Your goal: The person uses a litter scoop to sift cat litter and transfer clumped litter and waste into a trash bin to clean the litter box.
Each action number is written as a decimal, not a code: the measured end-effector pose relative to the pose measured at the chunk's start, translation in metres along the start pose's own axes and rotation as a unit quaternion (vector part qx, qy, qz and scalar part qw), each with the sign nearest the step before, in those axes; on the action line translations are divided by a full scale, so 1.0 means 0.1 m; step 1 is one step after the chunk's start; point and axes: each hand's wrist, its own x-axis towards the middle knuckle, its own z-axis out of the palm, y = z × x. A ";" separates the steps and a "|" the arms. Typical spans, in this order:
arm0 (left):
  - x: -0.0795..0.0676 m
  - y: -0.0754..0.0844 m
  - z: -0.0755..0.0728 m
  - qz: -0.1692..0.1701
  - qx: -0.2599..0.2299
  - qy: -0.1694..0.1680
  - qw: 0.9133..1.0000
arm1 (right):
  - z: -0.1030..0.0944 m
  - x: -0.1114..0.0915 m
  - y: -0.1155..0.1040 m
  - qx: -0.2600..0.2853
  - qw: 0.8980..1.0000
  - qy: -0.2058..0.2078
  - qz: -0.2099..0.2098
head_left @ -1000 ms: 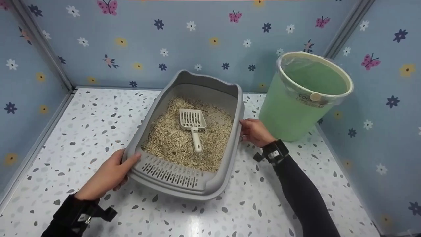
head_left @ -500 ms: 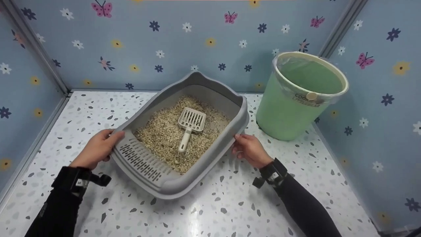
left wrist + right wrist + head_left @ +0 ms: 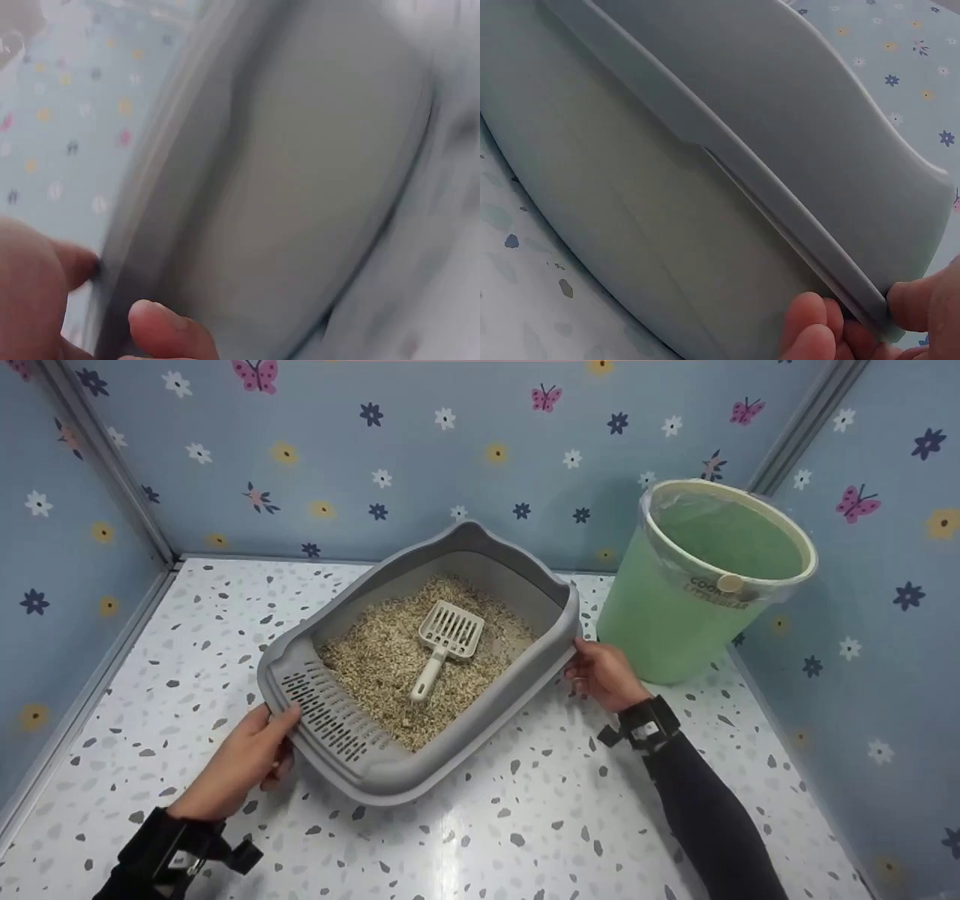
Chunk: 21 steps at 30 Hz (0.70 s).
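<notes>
A grey litter box [image 3: 457, 769] sits at an angle on the speckled surface, its slotted front ledge toward the lower left. Pale brown litter pellets [image 3: 375, 652] fill it. On the litter lies a cream slotted scoop [image 3: 450, 631], handle toward the front. My left hand [image 3: 244, 761] holds the front rim, thumb on top and fingers beneath; the left wrist view is blurred but has fingers on both sides of the rim. With my right hand [image 3: 607, 679] I pinch the rim near the rear right corner, thumb [image 3: 911, 304] outside and fingertips [image 3: 814, 330] under the lip.
A green waste bin [image 3: 660, 622] with a clear liner and cream rim stands just beyond the right hand. Blue flowered panels [image 3: 420, 457] close off the back and both sides. The white speckled surface [image 3: 510, 825] extends in front of the box.
The litter box has turned clockwise, its front swinging to the lower left, and the scoop turned with it. My left hand moved along the front rim; my right hand moved toward the rear corner.
</notes>
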 end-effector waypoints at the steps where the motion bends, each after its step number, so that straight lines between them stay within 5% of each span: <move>1: -0.02 0.01 0.03 -0.002 -0.011 -0.001 1.000 | 0.00 -0.01 0.01 -0.001 1.000 0.005 -0.005; 5: 0.05 0.03 -0.01 -0.007 -0.028 0.011 1.000 | 0.09 -0.09 0.11 -0.004 0.999 0.033 -0.027; 10: 0.32 0.04 -0.24 -0.005 -0.015 0.007 1.000 | 0.15 -0.34 0.23 -0.025 0.998 0.043 -0.029; 16: 0.67 0.08 -0.55 0.023 0.012 -0.006 1.000 | 0.05 -0.61 0.24 -0.082 0.995 -0.051 0.005; 21: 0.54 0.10 -0.45 0.018 0.056 0.005 0.998 | -0.15 -0.41 0.05 -0.099 0.994 -0.034 0.025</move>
